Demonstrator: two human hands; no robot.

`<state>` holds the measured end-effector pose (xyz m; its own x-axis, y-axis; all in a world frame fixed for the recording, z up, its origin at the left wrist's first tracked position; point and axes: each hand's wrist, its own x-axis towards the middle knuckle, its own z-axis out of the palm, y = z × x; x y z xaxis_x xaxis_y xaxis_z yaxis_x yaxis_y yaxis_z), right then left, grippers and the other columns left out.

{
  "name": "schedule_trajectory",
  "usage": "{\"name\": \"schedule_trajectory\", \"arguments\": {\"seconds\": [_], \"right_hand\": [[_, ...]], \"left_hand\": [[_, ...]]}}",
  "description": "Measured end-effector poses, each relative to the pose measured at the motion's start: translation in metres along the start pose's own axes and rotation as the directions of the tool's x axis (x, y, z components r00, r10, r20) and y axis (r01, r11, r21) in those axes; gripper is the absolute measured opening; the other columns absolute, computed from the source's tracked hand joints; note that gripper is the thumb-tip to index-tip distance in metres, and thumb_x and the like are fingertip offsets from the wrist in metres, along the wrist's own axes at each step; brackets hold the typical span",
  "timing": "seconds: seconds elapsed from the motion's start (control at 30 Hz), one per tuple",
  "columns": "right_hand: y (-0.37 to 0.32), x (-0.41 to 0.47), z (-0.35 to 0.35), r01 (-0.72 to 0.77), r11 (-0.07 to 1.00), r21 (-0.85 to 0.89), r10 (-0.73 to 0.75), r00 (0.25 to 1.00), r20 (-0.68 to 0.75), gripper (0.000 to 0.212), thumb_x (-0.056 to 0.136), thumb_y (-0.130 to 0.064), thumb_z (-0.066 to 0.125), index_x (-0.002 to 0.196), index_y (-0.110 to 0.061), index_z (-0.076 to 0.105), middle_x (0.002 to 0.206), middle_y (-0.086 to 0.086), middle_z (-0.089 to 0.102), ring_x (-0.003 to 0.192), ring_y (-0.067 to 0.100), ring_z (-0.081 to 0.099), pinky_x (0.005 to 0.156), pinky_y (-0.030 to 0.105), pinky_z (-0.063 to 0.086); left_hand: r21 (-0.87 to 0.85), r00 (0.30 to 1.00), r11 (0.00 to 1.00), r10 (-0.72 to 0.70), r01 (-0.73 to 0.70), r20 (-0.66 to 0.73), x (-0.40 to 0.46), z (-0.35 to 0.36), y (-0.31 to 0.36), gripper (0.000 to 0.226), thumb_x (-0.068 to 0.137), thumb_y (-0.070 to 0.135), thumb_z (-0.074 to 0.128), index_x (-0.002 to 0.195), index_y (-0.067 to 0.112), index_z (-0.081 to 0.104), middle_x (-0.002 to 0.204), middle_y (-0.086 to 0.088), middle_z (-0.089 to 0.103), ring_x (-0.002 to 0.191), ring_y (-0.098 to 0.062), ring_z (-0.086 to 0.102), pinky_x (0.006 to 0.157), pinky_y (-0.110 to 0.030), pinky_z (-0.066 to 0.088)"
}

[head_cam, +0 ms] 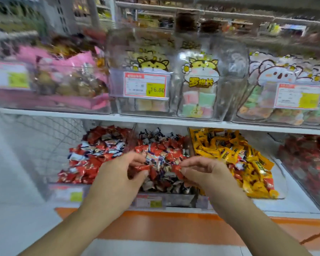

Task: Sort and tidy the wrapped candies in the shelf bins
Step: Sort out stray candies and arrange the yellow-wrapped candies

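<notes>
Both hands [118, 170] [203, 172] pinch red candies [142, 168]

Red wrapped candies [161, 154] heaped in middle bin [166, 199].

both bare forearms are reaching forward and up from the bottom edge, converging toward the middle. the left hand [118, 172] is showing its back, fingers curling, thumb and fingertips pinching together. the right hand [205, 172] is mirroring it close beside, fingers bent, thumb and forefinger pinching, the two hands staying slightly apart.
</notes>
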<state>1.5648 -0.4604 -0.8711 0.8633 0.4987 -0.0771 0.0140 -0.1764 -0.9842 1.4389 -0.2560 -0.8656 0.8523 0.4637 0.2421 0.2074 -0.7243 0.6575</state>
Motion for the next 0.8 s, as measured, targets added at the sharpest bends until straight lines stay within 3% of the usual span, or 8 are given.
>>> {"name": "schedule_trajectory", "arguments": {"seconds": [0.1, 0.17, 0.23, 0.33, 0.43, 0.57, 0.67, 0.8], "right_hand": [[-0.008, 0.006, 0.049, 0.025, 1.000, -0.018, -0.024, 0.999, 0.046, 0.011, 0.091, -0.010, 0.077, 0.086, -0.019, 0.081, 0.086, 0.009, 0.079, 0.085, 0.034, 0.075, 0.084, 0.051, 0.063], [-0.019, 0.011, 0.080, 0.049, 0.998, -0.037, -0.046, 0.996, 0.079, 0.013, 0.094, -0.012, 0.075, 0.084, -0.019, 0.081, 0.082, 0.005, 0.078, 0.081, 0.029, 0.076, 0.073, 0.037, 0.064], [-0.029, 0.018, 0.106, 0.066, 0.996, -0.054, -0.061, 0.994, 0.089, 0.012, 0.096, -0.018, 0.074, 0.086, -0.022, 0.081, 0.085, -0.001, 0.079, 0.080, 0.020, 0.076, 0.067, 0.024, 0.059], [-0.040, 0.028, 0.133, 0.098, 0.992, -0.077, -0.092, 0.992, 0.087, 0.009, 0.097, -0.026, 0.072, 0.100, -0.031, 0.080, 0.090, -0.011, 0.078, 0.081, 0.002, 0.072, 0.067, 0.013, 0.053], [-0.041, 0.032, 0.140, 0.129, 0.989, -0.079, -0.122, 0.989, 0.090, 0.018, 0.098, -0.031, 0.071, 0.115, -0.033, 0.076, 0.100, -0.016, 0.078, 0.093, -0.004, 0.071, 0.080, 0.014, 0.055], [-0.034, 0.025, 0.122, 0.137, 0.979, -0.152, -0.131, 0.990, 0.052, 0.012, 0.099, -0.030, 0.069, 0.107, -0.033, 0.077, 0.097, -0.019, 0.077, 0.090, -0.005, 0.070, 0.073, 0.010, 0.054], [-0.024, 0.018, 0.097, 0.139, 0.963, -0.232, -0.142, 0.990, 0.005, 0.012, 0.099, -0.027, 0.068, 0.104, -0.031, 0.078, 0.095, -0.017, 0.077, 0.089, -0.005, 0.069, 0.073, 0.009, 0.054], [-0.025, 0.013, 0.056, 0.148, 0.954, -0.260, -0.174, 0.982, -0.079, 0.016, 0.101, -0.021, 0.064, 0.101, -0.029, 0.077, 0.090, -0.012, 0.075, 0.082, 0.005, 0.069, 0.066, 0.021, 0.058]], "left_hand": [[0.059, 0.983, 0.990, -0.120, 0.129, -0.142, -0.002, -0.033, -0.038, 0.019, 0.084, 0.035, 0.082, 0.085, 0.037, 0.063, 0.075, 0.022, 0.067, 0.074, 0.003, 0.063, 0.063, -0.012, 0.044], [0.134, 0.965, 0.973, -0.159, 0.189, -0.209, -0.002, -0.051, -0.057, 0.017, 0.085, 0.037, 0.079, 0.087, 0.036, 0.062, 0.072, 0.017, 0.066, 0.063, -0.002, 0.061, 0.061, -0.027, 0.049], [0.169, 0.955, 0.959, -0.184, 0.226, -0.232, 0.001, -0.063, -0.072, 0.012, 0.088, 0.033, 0.074, 0.093, 0.038, 0.065, 0.071, 0.011, 0.067, 0.059, -0.006, 0.060, 0.058, -0.027, 0.048], [0.155, 0.955, 0.958, -0.206, 0.241, -0.212, 0.004, -0.068, -0.089, 0.021, 0.092, 0.026, 0.069, 0.111, 0.034, 0.073, 0.097, 0.005, 0.076, 0.080, -0.014, 0.069, 0.075, -0.031, 0.056], [0.112, 0.958, 0.965, -0.212, 0.236, -0.192, 0.004, -0.067, -0.093, 0.035, 0.095, 0.023, 0.064, 0.129, 0.033, 0.070, 0.121, 0.006, 0.073, 0.100, -0.016, 0.069, 0.090, -0.030, 0.053], [0.109, 0.965, 0.974, -0.172, 0.196, -0.198, 0.003, -0.064, -0.087, 0.038, 0.097, 0.018, 0.058, 0.129, 0.034, 0.069, 0.123, 0.009, 0.071, 0.087, -0.009, 0.065, 0.085, -0.029, 0.048], [0.128, 0.977, 0.986, -0.084, 0.111, -0.196, 0.000, -0.058, -0.070, 0.037, 0.097, 0.017, 0.059, 0.129, 0.032, 0.068, 0.126, 0.015, 0.067, 0.108, -0.007, 0.060, 0.089, -0.023, 0.042], [0.141, 0.994, 0.987, 0.089, -0.079, -0.063, -0.006, -0.033, -0.035, 0.037, 0.099, 0.023, 0.057, 0.134, 0.036, 0.062, 0.129, 0.027, 0.057, 0.117, 0.003, 0.052, 0.099, -0.020, 0.040]]}}
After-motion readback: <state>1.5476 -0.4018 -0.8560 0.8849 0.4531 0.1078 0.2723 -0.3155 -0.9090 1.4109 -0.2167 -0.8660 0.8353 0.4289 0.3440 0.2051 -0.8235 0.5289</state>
